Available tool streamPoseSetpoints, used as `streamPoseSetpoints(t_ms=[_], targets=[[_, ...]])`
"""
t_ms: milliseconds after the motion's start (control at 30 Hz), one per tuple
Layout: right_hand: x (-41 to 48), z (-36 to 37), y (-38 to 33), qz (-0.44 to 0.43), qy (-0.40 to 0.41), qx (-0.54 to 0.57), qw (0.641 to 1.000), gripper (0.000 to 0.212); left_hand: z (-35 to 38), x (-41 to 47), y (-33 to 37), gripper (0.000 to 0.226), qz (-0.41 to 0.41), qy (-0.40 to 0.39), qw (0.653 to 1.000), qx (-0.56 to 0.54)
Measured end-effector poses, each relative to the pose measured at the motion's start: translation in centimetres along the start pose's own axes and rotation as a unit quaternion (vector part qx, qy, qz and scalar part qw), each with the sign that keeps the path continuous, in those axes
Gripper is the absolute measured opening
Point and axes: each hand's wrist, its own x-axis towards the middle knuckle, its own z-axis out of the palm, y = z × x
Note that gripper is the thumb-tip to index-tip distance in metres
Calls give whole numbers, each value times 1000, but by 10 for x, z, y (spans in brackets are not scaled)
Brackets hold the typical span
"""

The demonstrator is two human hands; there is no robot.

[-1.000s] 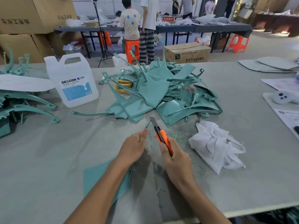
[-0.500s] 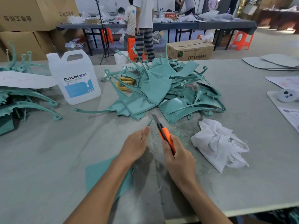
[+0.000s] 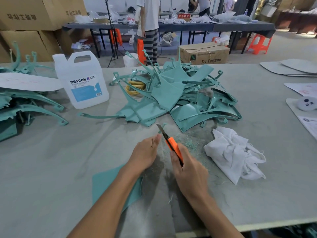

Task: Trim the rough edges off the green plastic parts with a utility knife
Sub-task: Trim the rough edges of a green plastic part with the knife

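Head view: very little has shifted over the last second. Both hands sit almost where they were, and the blade of the utility knife (image 3: 172,146) now crosses the thin hooked tip of the green part (image 3: 106,184), where before that tip showed just to the blade's left. I read this as a short paring stroke along that narrow end, so trimming on this piece is under way and not yet finished.

The right hand (image 3: 188,169) is wrapped round the orange handle, blade extended and pointing away from the person. The left hand (image 3: 145,153) has its fingers curled on the part's narrow arm, the thumb reaching up close beside the blade. That closeness is the risk I would watch. The part's flat panel lies on the counter (image 3: 51,169) under the left forearm.

Fine green shavings (image 3: 187,143) lie scattered just right of the knife, and a crumpled white cloth (image 3: 231,152) lies beyond them. The pile of green parts (image 3: 171,93) lies past the hands, and a second stack (image 3: 25,107) is at the far left.

As for containers, the white jug (image 3: 82,79) stands capped between the two heaps, and I cannot tell its level. The cardboard box (image 3: 204,54) on the floor behind is closed, so its contents are hidden.
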Motion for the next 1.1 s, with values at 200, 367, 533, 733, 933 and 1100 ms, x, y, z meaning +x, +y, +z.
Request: streamPoseSetpoints(t_ms=[200, 367, 533, 733, 933, 1100], targets=[[2, 3, 1, 33, 25, 20, 999, 32, -1, -2, 1, 58, 3, -2, 1000, 2], [0, 2, 0, 7, 36, 13, 999, 30, -2, -2, 2, 59, -10, -3, 1000, -9], [1, 3, 1, 41, 58, 27, 997, 28, -1, -1, 0, 61, -11, 1, 1000, 4], [-1, 0, 2, 36, 51, 69, 996, 23, -7, -2, -2, 63, -37, -20, 998, -41], [0, -2, 9, 82, 66, 169, 980, 22, -51, -18, -9, 77, -79, -35, 992, -90], [-8, -13, 16, 33, 26, 184, 982, 22, -60, -109, -25, 89, -127, 74, 978, 145]])
